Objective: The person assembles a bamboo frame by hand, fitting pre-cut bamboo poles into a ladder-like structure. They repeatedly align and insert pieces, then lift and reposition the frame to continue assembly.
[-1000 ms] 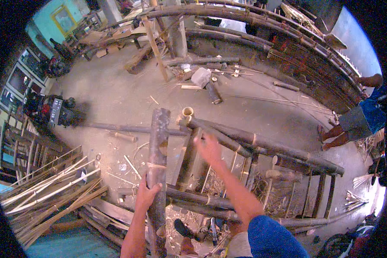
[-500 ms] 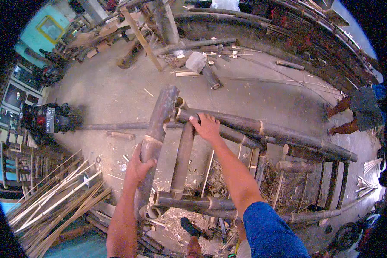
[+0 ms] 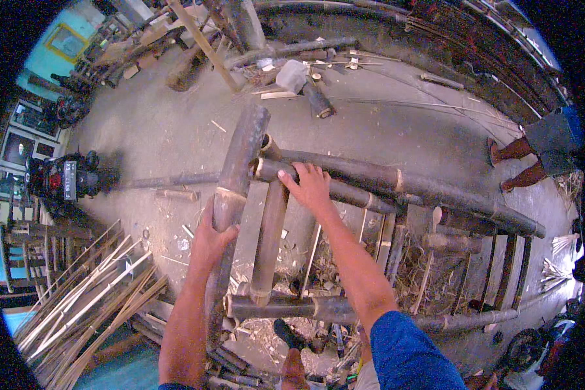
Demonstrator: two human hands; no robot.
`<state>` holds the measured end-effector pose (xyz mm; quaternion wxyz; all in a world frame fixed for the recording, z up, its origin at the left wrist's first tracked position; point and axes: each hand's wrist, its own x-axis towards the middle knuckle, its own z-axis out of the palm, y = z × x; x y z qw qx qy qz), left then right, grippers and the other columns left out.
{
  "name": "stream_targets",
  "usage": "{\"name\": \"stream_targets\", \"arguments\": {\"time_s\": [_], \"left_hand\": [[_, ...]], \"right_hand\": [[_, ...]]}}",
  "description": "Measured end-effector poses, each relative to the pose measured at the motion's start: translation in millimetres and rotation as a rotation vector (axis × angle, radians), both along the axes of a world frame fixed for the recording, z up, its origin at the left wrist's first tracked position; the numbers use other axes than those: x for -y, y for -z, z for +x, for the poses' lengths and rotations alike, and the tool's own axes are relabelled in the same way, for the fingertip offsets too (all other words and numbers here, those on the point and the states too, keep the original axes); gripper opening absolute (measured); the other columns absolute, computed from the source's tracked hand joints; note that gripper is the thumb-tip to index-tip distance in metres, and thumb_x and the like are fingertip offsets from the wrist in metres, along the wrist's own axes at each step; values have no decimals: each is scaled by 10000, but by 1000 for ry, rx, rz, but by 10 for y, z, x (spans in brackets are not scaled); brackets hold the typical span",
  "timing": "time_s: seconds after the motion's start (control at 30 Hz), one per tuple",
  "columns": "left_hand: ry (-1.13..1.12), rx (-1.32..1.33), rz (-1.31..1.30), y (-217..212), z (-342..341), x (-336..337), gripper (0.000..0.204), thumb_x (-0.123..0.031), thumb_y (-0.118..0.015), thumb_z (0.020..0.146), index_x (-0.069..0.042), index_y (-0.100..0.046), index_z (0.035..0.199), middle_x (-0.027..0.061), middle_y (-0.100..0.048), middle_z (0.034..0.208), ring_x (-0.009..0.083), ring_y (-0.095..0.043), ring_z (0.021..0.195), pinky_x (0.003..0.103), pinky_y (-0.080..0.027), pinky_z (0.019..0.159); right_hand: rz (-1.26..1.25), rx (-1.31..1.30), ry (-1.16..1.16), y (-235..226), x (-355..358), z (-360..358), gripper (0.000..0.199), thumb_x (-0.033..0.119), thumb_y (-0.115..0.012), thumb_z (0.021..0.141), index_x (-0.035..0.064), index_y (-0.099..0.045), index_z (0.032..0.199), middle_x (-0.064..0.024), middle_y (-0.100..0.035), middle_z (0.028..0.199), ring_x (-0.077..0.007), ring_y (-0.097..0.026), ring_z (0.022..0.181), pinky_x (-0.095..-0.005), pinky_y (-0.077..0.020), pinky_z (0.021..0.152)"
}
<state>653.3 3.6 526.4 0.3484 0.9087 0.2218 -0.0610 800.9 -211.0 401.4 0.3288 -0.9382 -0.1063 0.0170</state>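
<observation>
A thick, dark bamboo pole (image 3: 244,146) with a pale joint ring slants up through the middle, its upper end blunt-cut. My left hand (image 3: 212,246) is wrapped around it below the ring, the thumb across its right side. Just right of that pole lies a frame of bamboo. My right hand (image 3: 310,187) is closed over a short bamboo rail (image 3: 354,195) near its cut end, at the frame's far left corner. A longer bamboo rail (image 3: 370,174) runs behind it. The bamboo crosspiece (image 3: 270,244) slopes down from that corner to the near rail (image 3: 273,307).
Split bamboo strips (image 3: 88,309) are heaped at lower left. A parked motorbike (image 3: 68,179) is at left; another person's legs (image 3: 517,162) show at right. Shavings (image 3: 263,341) cover the floor around my foot (image 3: 287,335). A pale block (image 3: 292,77) and offcuts lie farther back.
The view has shifted slightly. The bamboo frame's left end has shifted: its crosspiece now overlaps the near rail, and the corner rails sit farther apart. Both hands keep their places on the bamboo.
</observation>
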Motion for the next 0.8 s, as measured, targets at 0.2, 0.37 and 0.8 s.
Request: {"name": "stream_targets", "arguments": {"time_s": [0.2,0.37,0.8], "left_hand": [[1,-57,90,55,49,86,999,-311,-802,723,-112,-306,1568,290,-595,1326,421,-611,1200,461,-479,1021],[27,-63,206,117,41,123,1017,-341,-793,728,-145,-269,1577,279,-603,1311,443,-624,1147,505,-505,964],[18,-147,113,63,47,32,1054,-403,-807,730,-153,-256,1592,290,-580,1346,440,-602,1196,478,-496,991]], "right_hand": [[14,-39,-24,-22,26,-2,692,683,-494,927,106,-628,1283,-178,-619,1274,-382,-537,1235,-603,-352,1036],[34,15,22,-13,-34,-45,664,668,-500,934,115,-632,1277,-174,-621,1266,-375,-544,1214,-587,-335,1052],[6,-49,-17,-3,-16,-7,692,695,-470,932,125,-626,1292,-168,-634,1224,-380,-549,1189,-572,-352,1014]]}}
